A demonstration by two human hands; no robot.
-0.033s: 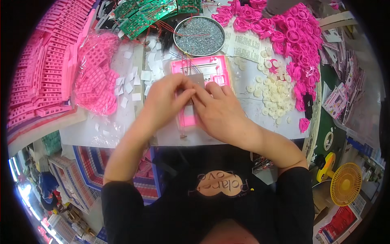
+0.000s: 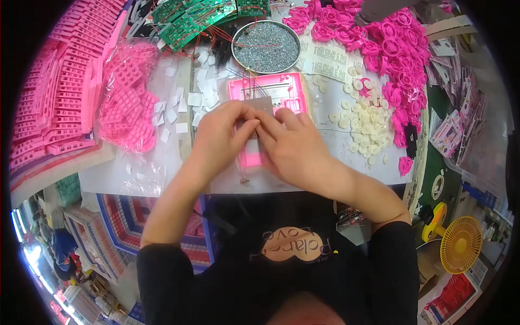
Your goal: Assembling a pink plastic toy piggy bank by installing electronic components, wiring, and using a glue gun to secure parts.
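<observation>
A pink plastic casing (image 2: 295, 81) lies open side up on the worktable. Inside it sits a flat grey-brown board (image 2: 264, 103), with thin dark wires above it. My left hand (image 2: 221, 132) is closed over the casing's left side, thumb and fingertips pinched at the board. From the right, my right hand (image 2: 300, 142) meets it there, its index fingertip against the left fingers and its other fingers bent over the casing. Whatever is between the fingertips is hidden. Both hands cover the casing's middle; a bright pink strip shows below them.
Behind the casing stands a round metal tray (image 2: 233, 50) of small screws. Green circuit boards (image 2: 189, 27) with red wires lie at the back left, near a bag of pink keypads (image 2: 127, 103) and white paper squares (image 2: 206, 86). White discs (image 2: 368, 127) and pink rings (image 2: 398, 49) are heaped right.
</observation>
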